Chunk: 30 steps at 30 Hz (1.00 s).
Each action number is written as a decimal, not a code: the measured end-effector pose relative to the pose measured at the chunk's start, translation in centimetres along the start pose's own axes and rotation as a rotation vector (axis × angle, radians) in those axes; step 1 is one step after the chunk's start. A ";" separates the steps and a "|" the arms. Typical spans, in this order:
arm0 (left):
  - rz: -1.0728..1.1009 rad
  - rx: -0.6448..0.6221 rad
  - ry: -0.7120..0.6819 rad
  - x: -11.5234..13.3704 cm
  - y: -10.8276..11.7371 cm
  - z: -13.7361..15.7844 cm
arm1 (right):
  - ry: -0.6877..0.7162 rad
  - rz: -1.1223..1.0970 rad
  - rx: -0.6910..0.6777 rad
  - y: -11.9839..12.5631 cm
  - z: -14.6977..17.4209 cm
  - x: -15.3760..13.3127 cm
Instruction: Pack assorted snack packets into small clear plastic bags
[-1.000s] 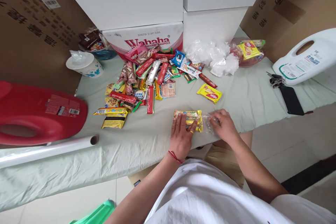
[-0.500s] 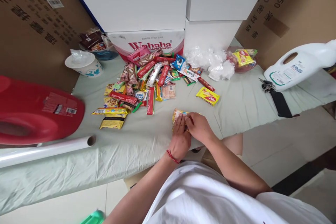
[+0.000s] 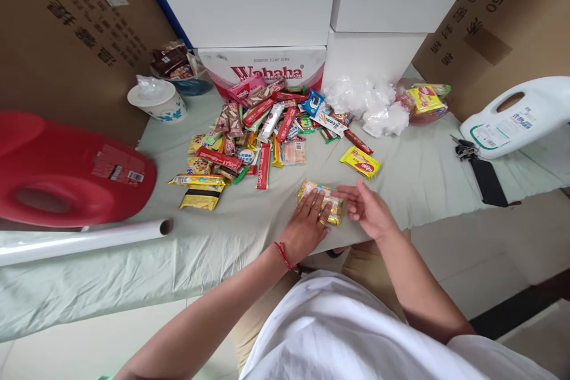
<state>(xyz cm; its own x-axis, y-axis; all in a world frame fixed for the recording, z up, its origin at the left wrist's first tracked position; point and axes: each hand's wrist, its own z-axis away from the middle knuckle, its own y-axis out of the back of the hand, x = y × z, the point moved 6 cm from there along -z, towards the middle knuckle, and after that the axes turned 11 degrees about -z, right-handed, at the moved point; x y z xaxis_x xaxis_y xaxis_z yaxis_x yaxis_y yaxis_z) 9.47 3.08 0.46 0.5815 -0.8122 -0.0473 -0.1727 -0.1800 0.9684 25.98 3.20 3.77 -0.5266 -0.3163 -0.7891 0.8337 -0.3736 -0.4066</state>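
Note:
My left hand (image 3: 307, 222) lies flat with fingers spread on a yellow snack packet (image 3: 336, 214) near the table's front edge. Just to the right, my right hand (image 3: 367, 208) is held with its fingers apart, close to the packet's right end, holding nothing; whether a fingertip touches the wrapper I cannot tell. Behind that hand lies a yellow nabati wafer packet (image 3: 360, 162). A heap of wrapped snack bars (image 3: 262, 124) in red, brown, yellow and white spreads farther back on the table, left of the wafer packet.
Clear crumpled plastic (image 3: 365, 104) and a bowl (image 3: 439, 116) of snacks stand behind. On the left are a paper cup (image 3: 162, 108), a red jug (image 3: 75, 172) and a plastic roll (image 3: 89, 241). At right lie a white jug (image 3: 521, 119), keys (image 3: 465, 150) and a phone (image 3: 488, 183).
My right hand has come off the packet and moved right, its fingers opening. My left hand has flattened out over the packet, more of which now shows. The view has shifted slightly.

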 end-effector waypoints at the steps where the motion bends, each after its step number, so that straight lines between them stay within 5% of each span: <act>1: -0.027 0.007 -0.005 -0.1 -0.1 -0.2 | 0.071 -0.034 0.035 0.9 0.2 -1.1; 4: -0.084 0.021 0.000 -0.8 -0.6 -0.9 | 0.252 -0.095 0.118 3.8 0.9 -3.8; 9: -0.008 -0.011 0.018 -3.0 -0.4 -2.5 | 0.200 -0.076 0.130 7.2 0.7 -3.0; 12: 0.271 -0.026 0.183 -5.6 1.8 -3.8 | 0.201 0.003 0.107 7.6 0.0 -1.8; 15: 0.835 -0.069 0.454 -7.2 3.7 -5.5 | 0.293 0.145 0.015 5.8 -0.7 -1.9; 20: 1.656 -0.125 0.769 -3.6 2.6 -9.4 | 0.273 0.153 -0.299 1.1 -1.1 -2.3; 25: 1.764 -0.030 0.938 -0.3 -1.5 -12.3 | 0.242 0.163 -0.111 3.5 -2.0 -2.7; 30: 1.736 -0.102 0.810 2.0 -3.3 -15.5 | 0.171 0.183 0.027 7.4 -2.2 -3.3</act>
<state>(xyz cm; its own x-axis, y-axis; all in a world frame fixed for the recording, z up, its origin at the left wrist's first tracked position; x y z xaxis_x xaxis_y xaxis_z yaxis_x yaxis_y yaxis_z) 23.50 10.60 0.98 0.0291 0.3824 0.9235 -0.8623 0.4769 -0.1703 34.22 3.43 2.33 -0.3294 -0.2292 -0.9160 0.9068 -0.3472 -0.2392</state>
